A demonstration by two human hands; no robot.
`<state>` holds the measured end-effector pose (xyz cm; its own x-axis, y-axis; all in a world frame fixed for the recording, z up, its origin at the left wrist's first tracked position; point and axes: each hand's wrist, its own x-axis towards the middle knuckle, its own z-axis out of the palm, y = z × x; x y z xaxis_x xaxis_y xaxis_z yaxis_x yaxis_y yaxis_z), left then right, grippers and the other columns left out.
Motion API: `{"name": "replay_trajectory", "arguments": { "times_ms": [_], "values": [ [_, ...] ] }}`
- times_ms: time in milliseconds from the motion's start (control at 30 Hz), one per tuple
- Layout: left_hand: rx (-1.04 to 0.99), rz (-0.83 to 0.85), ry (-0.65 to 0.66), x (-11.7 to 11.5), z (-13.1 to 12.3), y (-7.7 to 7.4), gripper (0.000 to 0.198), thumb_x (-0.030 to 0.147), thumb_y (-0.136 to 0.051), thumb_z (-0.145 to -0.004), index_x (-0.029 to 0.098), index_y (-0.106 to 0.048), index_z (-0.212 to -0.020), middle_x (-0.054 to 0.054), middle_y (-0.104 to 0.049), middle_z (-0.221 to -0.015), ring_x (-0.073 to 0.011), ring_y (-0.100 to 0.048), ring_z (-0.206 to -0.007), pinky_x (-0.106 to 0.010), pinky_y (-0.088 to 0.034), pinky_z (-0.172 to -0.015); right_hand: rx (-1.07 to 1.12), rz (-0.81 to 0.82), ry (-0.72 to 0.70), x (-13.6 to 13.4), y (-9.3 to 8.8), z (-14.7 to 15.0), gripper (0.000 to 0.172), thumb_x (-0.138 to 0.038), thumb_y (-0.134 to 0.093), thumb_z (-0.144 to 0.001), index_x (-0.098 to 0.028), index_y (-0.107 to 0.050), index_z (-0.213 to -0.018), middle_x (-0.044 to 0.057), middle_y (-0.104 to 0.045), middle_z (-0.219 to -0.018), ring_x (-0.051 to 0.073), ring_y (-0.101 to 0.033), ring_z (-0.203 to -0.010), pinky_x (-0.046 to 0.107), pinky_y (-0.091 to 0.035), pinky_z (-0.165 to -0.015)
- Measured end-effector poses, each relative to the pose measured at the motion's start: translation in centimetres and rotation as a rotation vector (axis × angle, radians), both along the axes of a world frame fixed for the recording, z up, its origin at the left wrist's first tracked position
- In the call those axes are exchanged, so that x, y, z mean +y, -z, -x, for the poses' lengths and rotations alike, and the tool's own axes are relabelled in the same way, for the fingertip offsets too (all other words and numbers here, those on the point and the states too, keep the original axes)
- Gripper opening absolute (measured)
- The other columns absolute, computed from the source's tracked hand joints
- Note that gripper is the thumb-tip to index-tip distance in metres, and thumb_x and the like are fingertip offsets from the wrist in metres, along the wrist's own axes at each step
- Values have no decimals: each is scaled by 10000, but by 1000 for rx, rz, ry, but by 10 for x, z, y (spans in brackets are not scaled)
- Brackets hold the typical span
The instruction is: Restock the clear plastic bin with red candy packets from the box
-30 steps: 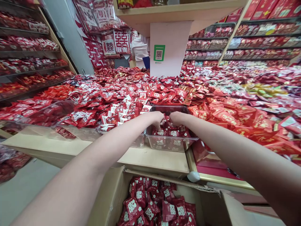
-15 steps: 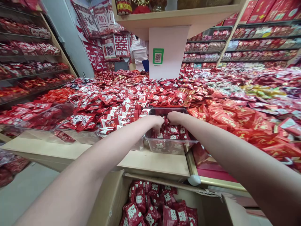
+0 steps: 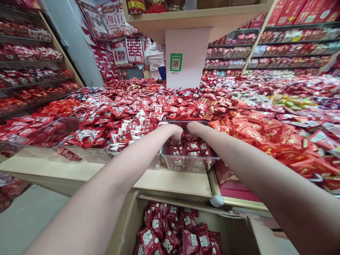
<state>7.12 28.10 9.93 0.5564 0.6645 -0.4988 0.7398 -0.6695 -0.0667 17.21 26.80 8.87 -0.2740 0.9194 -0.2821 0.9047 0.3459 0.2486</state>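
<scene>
Both hands reach into a clear plastic bin (image 3: 187, 165) at the counter's front edge. Dark red candy packets (image 3: 192, 146) with white double-happiness characters lie in it. My left hand (image 3: 177, 132) dips into the bin's back left part, knuckles bent downward. Beside it, my right hand (image 3: 193, 129) reaches down at the back right. The fingers of both hands are hidden behind the hands and among the packets, so any grip is out of sight. Below the counter, an open cardboard box (image 3: 124, 221) holds more of the same dark red packets (image 3: 170, 242).
Left of the bin, further clear bins (image 3: 87, 152) hold red packets. Heaped red and orange packets (image 3: 265, 136) spread to the right. A white post (image 3: 187, 76) with a green QR code sign (image 3: 176, 63) rises behind, under a wooden shelf (image 3: 199, 17). A person (image 3: 155, 58) stands far back.
Both hands have sunk slightly deeper into the bin, and the left fingers that showed before are now hidden. The whole view has shifted a little.
</scene>
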Motion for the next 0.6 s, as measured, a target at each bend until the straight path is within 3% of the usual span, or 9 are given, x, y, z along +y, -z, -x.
{"name": "replay_trajectory", "arguments": {
  "times_ms": [167, 367, 600],
  "values": [
    [-18, -21, 9, -2, 5, 6, 396, 280, -597, -569, 184, -627, -952, -67, -665, -839, -204, -599, -703, -263, -465, -642, -105, 55, 7, -3, -3, 2, 356, -190, -637, -604, -60, -640, -936, 158, -626, -959, 238, -574, -901, 258, -437, -761],
    [-43, -68, 10, 0, 2, 10, 343, 287, -572, -602, 162, -636, -916, -74, -666, -810, -195, -596, -649, -264, -466, -625, -41, 27, 109, 0, 2, 3, 281, -168, -619, -625, -93, -657, -892, 142, -656, -833, 223, -589, -868, 246, -441, -746],
    [-194, -153, 70, 2, 0, 20, 374, 330, -445, -746, 277, -519, -1108, -32, -518, -1183, -204, -494, -1014, -284, -358, -874, -73, -91, 87, 13, -12, -11, 319, -181, -557, -670, -74, -628, -962, 170, -627, -940, 246, -577, -887, 276, -445, -724]
  ]
}}
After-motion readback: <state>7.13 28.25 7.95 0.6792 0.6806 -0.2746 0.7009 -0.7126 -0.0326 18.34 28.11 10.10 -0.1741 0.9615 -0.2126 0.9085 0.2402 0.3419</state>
